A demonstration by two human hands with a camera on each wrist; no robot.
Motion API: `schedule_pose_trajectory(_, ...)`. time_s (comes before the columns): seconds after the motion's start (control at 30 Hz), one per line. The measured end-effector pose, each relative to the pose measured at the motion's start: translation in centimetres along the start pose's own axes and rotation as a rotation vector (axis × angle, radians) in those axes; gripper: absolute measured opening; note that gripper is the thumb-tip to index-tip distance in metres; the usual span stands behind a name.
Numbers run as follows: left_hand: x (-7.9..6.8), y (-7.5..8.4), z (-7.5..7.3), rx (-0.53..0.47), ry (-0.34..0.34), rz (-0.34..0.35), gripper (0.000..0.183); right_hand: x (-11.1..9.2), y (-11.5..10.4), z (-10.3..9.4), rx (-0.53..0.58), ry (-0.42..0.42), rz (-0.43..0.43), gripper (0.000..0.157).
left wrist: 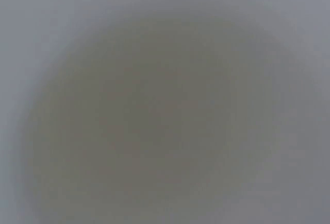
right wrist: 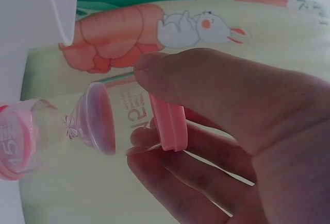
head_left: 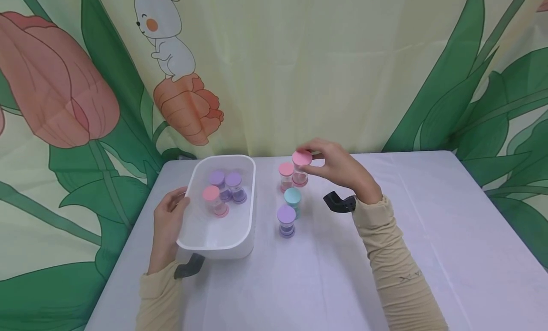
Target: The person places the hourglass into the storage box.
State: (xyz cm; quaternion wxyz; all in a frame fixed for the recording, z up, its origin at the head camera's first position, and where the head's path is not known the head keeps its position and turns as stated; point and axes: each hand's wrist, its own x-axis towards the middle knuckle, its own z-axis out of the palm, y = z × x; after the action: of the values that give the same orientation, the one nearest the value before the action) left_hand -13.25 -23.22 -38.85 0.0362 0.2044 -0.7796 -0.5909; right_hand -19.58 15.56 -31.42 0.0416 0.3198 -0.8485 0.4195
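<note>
My right hand (head_left: 336,167) pinches a pink sand timer (head_left: 300,176) near its pink top cap, between thumb and fingers. In the right wrist view the clear timer (right wrist: 129,113) shows a printed 15 and pink sand. Just left of it stands another pink sand timer (head_left: 286,177). Nearer me are a teal sand timer (head_left: 293,198) and a purple sand timer (head_left: 286,220). My left hand (head_left: 168,221) holds the left rim of a white bin (head_left: 216,238). Inside lie a pink timer (head_left: 215,201) and two purple timers (head_left: 235,186). The left wrist view is a grey blur.
A white cloth covers the table (head_left: 325,283). Behind its far edge hangs a printed curtain (head_left: 282,74) with tulips, leaves, and a rabbit on a carrot. The bin stands left of the loose timers. A black wrist mount (head_left: 339,202) sits at my right cuff.
</note>
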Motion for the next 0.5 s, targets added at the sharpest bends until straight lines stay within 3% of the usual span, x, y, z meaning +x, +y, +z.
schedule_pose_trajectory(0.5, 0.2, 0.0, 0.0, 0.021, -0.011, 0.007, 0.047, 2.3, -2.3, 0.2, 0.053, 0.015, -0.091, 0.032)
